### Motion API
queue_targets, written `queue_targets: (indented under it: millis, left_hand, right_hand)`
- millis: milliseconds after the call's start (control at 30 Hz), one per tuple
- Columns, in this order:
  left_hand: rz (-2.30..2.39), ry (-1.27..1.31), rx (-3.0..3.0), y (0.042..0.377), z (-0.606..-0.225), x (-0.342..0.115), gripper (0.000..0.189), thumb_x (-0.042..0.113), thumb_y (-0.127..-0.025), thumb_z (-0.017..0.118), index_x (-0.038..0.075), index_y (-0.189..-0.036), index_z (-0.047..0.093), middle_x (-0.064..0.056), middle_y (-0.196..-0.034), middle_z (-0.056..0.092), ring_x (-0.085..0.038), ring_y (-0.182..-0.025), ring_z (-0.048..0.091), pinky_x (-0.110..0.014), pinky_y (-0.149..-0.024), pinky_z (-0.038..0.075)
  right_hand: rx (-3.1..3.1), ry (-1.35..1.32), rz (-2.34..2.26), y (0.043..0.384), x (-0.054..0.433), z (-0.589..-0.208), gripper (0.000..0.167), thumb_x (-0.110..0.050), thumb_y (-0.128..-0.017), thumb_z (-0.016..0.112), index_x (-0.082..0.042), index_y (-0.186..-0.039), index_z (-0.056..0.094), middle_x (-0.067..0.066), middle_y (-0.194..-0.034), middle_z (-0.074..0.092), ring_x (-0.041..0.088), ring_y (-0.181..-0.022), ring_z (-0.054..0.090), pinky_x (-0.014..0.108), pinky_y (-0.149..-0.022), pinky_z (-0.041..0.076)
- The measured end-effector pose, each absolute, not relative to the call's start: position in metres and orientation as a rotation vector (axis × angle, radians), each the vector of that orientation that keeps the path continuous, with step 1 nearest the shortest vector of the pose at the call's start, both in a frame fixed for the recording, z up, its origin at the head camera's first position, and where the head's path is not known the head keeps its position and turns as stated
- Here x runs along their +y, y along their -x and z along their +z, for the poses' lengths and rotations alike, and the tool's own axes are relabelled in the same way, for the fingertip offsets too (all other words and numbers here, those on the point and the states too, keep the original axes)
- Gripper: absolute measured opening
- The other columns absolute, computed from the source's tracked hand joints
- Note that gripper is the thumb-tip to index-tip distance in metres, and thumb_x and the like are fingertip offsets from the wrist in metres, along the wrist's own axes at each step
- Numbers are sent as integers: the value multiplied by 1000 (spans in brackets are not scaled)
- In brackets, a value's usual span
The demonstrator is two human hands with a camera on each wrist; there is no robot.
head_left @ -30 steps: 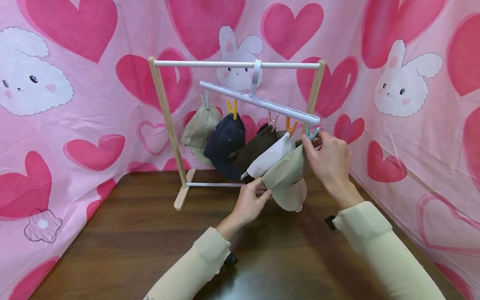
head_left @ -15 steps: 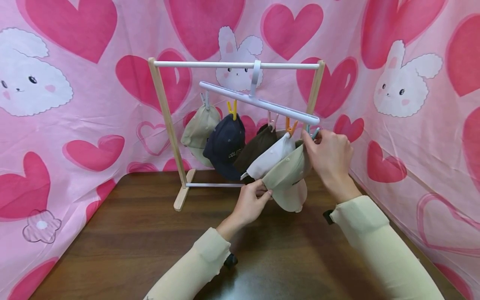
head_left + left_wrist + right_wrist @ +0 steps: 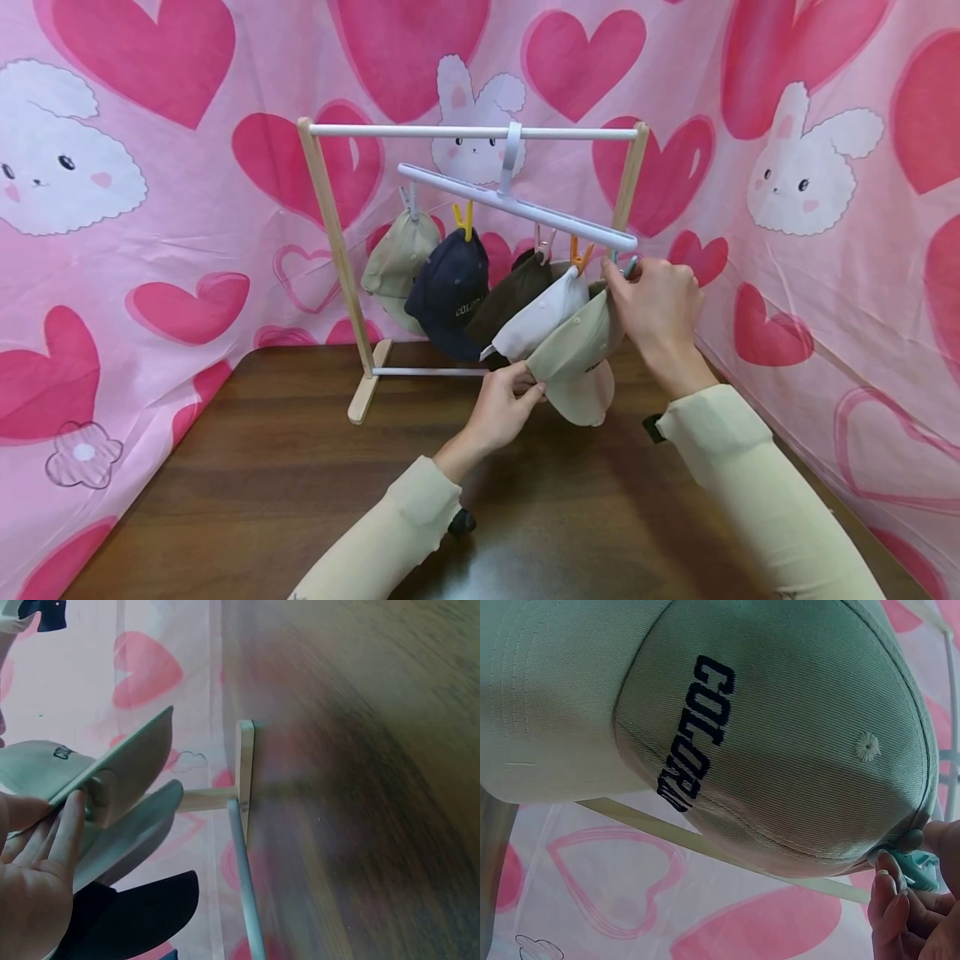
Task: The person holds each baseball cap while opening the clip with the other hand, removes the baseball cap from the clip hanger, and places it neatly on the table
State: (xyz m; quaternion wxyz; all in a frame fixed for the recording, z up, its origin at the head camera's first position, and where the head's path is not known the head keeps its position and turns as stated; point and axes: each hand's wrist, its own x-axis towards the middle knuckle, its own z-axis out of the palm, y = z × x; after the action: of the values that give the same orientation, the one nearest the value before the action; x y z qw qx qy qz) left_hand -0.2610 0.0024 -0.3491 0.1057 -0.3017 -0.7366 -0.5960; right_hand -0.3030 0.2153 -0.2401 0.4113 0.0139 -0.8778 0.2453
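In the head view a beige cap [image 3: 572, 343] hangs nearest, at the low right end of the tilted white hanger [image 3: 558, 222]. My left hand [image 3: 501, 410] pinches its lower left edge between thumb and fingers; the left wrist view shows this grip on the cap edge [image 3: 124, 761] closely. With thumb and fingertips, my right hand [image 3: 662, 312] pinches a teal clothespin [image 3: 921, 870] at the cap's crown, below the hanger's end. Dark lettering [image 3: 701, 724] runs across the cap's front. My fingers hide part of the clothespin.
On the same hanger hang a white cap [image 3: 542, 315], a dark brown cap [image 3: 513, 296], a navy cap [image 3: 450, 279] and another beige cap [image 3: 399, 254], held by clothespins such as the yellow one [image 3: 464, 221]. A small wood-and-white rack [image 3: 333, 225] stands on the brown table [image 3: 285, 467].
My right hand has shifted slightly over the teal clothespin, covering more of it. My left hand keeps its grip on the cap's edge, and the hanger stays tilted.
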Motion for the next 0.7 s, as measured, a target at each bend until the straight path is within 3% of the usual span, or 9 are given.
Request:
queue_targets:
  millis: [200, 433, 700]
  left_hand:
    - [-1742, 892, -2181, 261, -349, 3, 22, -11, -95, 63, -14, -116, 66, -29, -101, 73, -38, -88, 74, -31, -77, 61]
    - [-1730, 904, -2191, 261, -350, 3, 23, -10, -95, 63, -13, -118, 67, -29, -102, 73, -35, -87, 75, -33, -78, 61]
    - [-1760, 896, -2178, 261, -350, 3, 22, -11, -94, 63, -14, -116, 66, -30, -100, 72, -42, -89, 73, -29, -76, 60]
  right_hand:
    - [-2194, -47, 614, 306, 215, -241, 57, -54, -97, 63, -1, -78, 73, 12, -58, 57, 28, -54, 50, 37, -46, 39]
    - [-2152, -99, 607, 308, 217, -244, 52, -45, -98, 65, 2, -78, 73, 13, -57, 57, 28, -51, 49, 37, -44, 38]
    - [-2113, -154, 603, 310, 217, -245, 52, -41, -98, 65, 2, -67, 70, 10, -50, 51, 27, -49, 46, 37, -41, 34]
